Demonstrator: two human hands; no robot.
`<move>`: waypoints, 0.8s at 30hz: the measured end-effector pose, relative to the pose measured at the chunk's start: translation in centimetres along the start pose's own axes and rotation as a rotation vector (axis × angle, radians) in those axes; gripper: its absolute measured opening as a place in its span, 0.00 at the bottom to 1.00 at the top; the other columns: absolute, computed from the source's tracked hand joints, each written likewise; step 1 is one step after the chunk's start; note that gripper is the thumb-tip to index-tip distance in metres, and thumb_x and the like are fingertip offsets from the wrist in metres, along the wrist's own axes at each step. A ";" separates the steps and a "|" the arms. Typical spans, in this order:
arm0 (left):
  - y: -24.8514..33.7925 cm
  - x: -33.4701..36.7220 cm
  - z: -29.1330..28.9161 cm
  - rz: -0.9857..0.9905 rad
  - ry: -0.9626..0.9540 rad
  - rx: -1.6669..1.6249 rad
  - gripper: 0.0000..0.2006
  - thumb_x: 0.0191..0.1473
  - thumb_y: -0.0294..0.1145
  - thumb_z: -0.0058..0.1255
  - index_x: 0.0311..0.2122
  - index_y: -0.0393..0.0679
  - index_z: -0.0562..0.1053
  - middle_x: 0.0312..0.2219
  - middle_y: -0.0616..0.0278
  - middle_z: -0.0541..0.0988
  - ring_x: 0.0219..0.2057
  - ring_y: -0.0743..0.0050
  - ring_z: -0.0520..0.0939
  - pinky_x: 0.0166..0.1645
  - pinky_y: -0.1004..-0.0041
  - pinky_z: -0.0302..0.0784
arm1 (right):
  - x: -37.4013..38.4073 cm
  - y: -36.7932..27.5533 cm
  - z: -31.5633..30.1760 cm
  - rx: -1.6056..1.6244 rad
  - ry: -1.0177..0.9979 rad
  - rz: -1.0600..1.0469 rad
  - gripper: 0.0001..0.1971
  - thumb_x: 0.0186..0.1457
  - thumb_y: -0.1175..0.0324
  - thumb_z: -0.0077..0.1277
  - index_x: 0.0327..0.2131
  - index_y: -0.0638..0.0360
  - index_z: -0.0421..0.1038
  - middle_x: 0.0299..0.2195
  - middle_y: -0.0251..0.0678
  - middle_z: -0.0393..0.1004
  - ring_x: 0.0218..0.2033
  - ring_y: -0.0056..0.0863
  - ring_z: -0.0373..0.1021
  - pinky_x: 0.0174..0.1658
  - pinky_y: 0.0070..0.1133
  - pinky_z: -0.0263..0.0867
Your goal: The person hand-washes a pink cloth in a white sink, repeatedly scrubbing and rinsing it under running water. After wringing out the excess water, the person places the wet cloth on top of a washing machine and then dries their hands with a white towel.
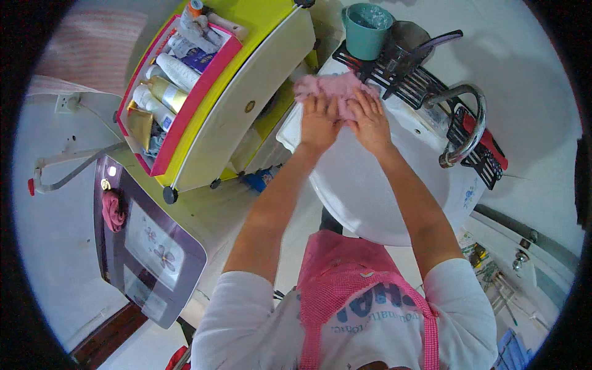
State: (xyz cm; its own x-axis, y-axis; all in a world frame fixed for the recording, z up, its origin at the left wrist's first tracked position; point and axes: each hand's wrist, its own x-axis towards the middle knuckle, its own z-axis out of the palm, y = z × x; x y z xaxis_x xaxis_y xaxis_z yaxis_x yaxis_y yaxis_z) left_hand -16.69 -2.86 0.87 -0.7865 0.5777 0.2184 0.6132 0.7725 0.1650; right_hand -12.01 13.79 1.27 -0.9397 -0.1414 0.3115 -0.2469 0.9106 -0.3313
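Note:
A bunched, fluffy pink cloth [338, 84] lies at the far left rim of the white washbasin [364, 185]. My left hand [319, 123] is on the cloth's left part, its fingers over the near side and gripping it. Beside it, my right hand [371, 125] has hold of the cloth's right part in the same way. Both thumbs point inward, close to each other. Folds of cloth hide what the fingertips touch underneath.
A black slatted rack [404, 77] along the basin's back carries a teal mug [368, 34] and a dark clear cup [408, 40]. Right of them curves a chrome faucet [475, 102]. At left, a yellow-and-white drawer cabinet [246, 105] bears a pink-edged box [197, 92] of bottles; a purple washing machine [148, 246] stands nearby.

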 end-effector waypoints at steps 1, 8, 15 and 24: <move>1.1 0.7 0.8 0.005 0.005 0.005 0.32 0.47 0.44 0.52 0.56 0.42 0.61 0.53 0.43 0.62 0.53 0.37 0.60 0.60 0.50 0.51 | -0.4 0.7 0.0 -0.041 -0.006 0.015 0.24 0.42 0.69 0.55 0.47 0.56 0.64 0.58 0.37 0.54 0.57 0.39 0.54 0.61 0.37 0.45; 1.5 1.0 -0.1 0.025 0.001 -0.047 0.30 0.47 0.43 0.52 0.55 0.46 0.63 0.52 0.49 0.64 0.54 0.45 0.61 0.59 0.51 0.53 | -0.6 1.0 0.7 -0.142 0.036 0.033 0.24 0.41 0.73 0.52 0.47 0.61 0.62 0.57 0.42 0.54 0.57 0.42 0.53 0.61 0.38 0.47; 0.2 -2.6 -1.5 0.023 -0.045 -0.055 0.26 0.47 0.39 0.51 0.53 0.47 0.65 0.46 0.55 0.68 0.50 0.53 0.66 0.59 0.56 0.55 | -2.0 -2.3 3.2 -0.062 0.061 0.117 0.26 0.43 0.71 0.53 0.49 0.61 0.61 0.58 0.45 0.53 0.59 0.45 0.50 0.61 0.40 0.44; 3.5 -12.9 -4.4 0.021 -0.147 0.013 0.22 0.47 0.38 0.49 0.49 0.44 0.68 0.50 0.52 0.66 0.49 0.51 0.67 0.52 0.58 0.65 | -12.7 -8.8 6.5 0.500 -0.020 0.264 0.29 0.40 0.77 0.55 0.49 0.66 0.59 0.59 0.49 0.50 0.60 0.49 0.49 0.58 0.41 0.50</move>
State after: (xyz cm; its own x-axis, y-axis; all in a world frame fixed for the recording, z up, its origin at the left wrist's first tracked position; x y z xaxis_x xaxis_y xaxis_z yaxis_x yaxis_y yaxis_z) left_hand -4.03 -8.78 2.84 -0.7765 0.6253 0.0784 0.6293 0.7627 0.1494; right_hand 0.54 5.03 -5.58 -0.9879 0.0542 0.1453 -0.0804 0.6223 -0.7787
